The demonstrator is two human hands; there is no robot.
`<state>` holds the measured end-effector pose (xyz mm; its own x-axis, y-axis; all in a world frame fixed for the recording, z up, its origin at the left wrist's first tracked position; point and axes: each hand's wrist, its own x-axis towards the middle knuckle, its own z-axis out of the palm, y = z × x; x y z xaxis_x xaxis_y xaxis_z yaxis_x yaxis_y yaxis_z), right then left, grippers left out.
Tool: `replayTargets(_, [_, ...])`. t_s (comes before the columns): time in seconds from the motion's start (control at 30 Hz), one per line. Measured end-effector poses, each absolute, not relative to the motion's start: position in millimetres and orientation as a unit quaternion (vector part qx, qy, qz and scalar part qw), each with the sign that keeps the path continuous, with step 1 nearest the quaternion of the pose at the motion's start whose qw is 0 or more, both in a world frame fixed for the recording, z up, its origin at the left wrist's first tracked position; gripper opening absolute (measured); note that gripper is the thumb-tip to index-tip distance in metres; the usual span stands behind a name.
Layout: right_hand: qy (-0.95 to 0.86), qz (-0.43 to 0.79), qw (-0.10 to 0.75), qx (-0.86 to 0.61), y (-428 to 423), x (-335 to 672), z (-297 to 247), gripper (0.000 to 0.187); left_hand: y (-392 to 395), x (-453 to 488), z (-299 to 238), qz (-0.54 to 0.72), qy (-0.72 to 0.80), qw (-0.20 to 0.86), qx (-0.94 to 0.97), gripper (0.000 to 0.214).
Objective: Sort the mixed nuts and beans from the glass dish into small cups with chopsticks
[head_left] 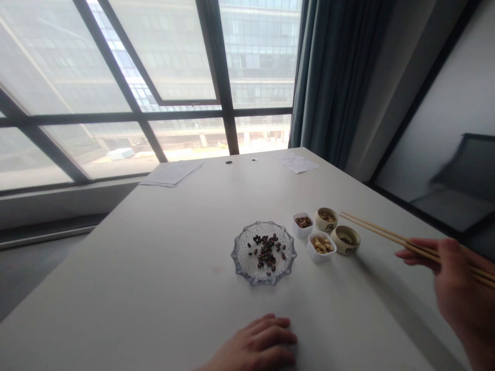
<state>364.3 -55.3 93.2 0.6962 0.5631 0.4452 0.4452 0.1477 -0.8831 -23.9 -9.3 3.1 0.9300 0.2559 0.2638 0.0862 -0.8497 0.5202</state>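
A clear glass dish (247, 257) with several dark seeds in it sits mid-table. To its right stand two white square cups, one with brown seeds (303, 223) and one with pale nuts (321, 246), and two round beige cups (326, 218) (345, 240). My right hand (456, 288) grips a pair of wooden chopsticks (382, 230) whose tips hang above the round cups. My left hand (257, 345) rests flat on the table near the front edge, below the dish, holding nothing.
The white table (154, 268) carries sheets of paper at the back left (172, 172) and back right (299, 164). Large windows and a dark curtain (332, 77) stand behind. A dark chair (464, 175) is at the right.
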Motion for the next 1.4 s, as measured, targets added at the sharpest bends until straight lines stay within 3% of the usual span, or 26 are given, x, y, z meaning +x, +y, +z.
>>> replayTargets(0.13, [-0.411,0.097,0.645,-0.637,-52.7,342.6,74.8,0.038,-5.5,-24.1,-1.5,0.165,0.084,0.273,0.944,0.023])
replayTargets(0.33, [-0.568,0.222,0.597,-0.521,-39.3,288.1,72.2,0.025,-2.3,-25.3,-11.2,0.182,0.083,0.284,0.938,0.021])
replayTargets(0.57, [-0.614,0.312,0.538,-0.486,-3.2,237.5,73.6,0.041,-1.4,-29.3,-14.0,0.152,0.079,0.3,0.938,0.027])
replayTargets(1.1, [-0.584,0.34,0.529,-0.513,-0.3,221.1,54.1,0.048,-1.4,-25.1,-9.8,0.135,0.082,0.313,0.936,0.027])
replayTargets(1.4, [-0.533,0.306,0.591,-0.522,-4.6,226.3,57.6,0.042,-1.4,-23.6,-11.5,0.159,0.074,0.322,0.93,0.027])
